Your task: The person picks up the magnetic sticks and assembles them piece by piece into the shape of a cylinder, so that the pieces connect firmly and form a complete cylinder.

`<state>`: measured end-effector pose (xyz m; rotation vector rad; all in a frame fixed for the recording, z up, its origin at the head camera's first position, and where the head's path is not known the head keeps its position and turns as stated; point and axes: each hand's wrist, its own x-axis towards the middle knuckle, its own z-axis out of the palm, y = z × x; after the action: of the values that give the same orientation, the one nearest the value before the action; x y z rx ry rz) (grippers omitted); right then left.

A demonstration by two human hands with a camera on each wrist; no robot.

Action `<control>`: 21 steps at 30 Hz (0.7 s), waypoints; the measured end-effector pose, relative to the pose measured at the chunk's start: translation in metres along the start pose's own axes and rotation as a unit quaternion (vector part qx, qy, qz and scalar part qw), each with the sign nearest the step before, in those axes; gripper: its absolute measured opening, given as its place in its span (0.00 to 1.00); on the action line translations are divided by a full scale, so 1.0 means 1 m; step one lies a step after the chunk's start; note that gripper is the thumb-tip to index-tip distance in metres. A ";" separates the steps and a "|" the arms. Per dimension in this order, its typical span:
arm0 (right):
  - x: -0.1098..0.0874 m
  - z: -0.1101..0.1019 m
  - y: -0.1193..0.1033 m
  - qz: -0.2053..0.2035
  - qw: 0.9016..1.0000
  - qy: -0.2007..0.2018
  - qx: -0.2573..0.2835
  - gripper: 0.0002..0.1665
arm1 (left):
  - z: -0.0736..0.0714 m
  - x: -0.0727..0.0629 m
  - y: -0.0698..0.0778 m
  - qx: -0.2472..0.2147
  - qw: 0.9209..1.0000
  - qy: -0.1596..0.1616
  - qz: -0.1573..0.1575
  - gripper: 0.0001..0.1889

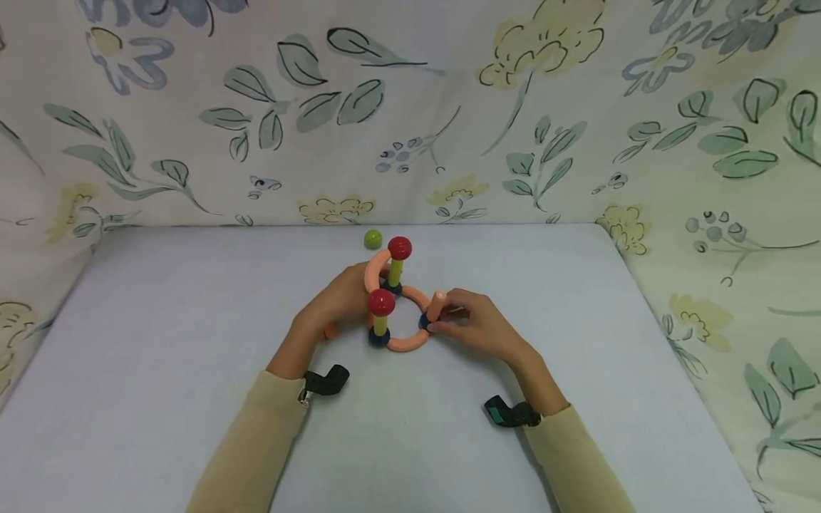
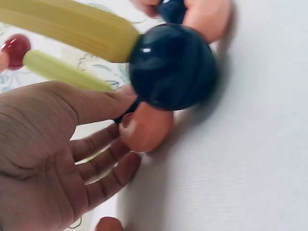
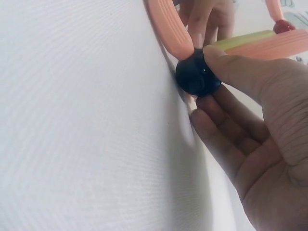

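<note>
A ring of curved orange magnetic building rods [image 1: 408,345] joined by dark blue balls lies on the table. Yellow rods [image 1: 395,273] rise from two of these balls, each topped by a red ball [image 1: 400,247]. A curved orange rod [image 1: 374,271] arches up to the far red ball. At the ring's left side, my left hand [image 1: 349,293] holds it with thumb and fingers around the far part, behind the near blue ball [image 2: 168,67]. My right hand [image 1: 474,322] pinches the right blue ball [image 3: 192,74], from which a straight orange rod [image 1: 436,305] stands.
A light green ball [image 1: 373,239] sits at the table's back edge. Partly hidden under the left wrist lies another orange piece [image 1: 330,331]. Floral cloth [image 1: 410,142] hangs behind the white table [image 1: 192,299]. Both wrists carry black camera mounts [image 1: 327,380].
</note>
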<state>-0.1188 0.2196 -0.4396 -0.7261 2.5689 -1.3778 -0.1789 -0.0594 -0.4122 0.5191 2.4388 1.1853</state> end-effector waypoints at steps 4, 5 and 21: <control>0.000 0.001 0.000 -0.002 1.000 0.016 -0.005 0.12 | 0.004 0.001 0.000 0.009 1.000 0.011 0.011 0.21; 0.000 0.001 0.000 -0.001 1.000 0.020 -0.006 0.12 | 0.004 0.001 0.000 0.011 1.000 0.014 0.010 0.20; 0.003 0.002 -0.010 0.075 0.990 0.100 -0.066 0.12 | 0.009 -0.019 -0.003 0.017 0.994 0.094 -0.044 0.10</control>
<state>-0.1174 0.2118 -0.4322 -0.4209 2.8248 -1.3039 -0.1583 -0.0640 -0.4166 0.3179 2.6156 1.2063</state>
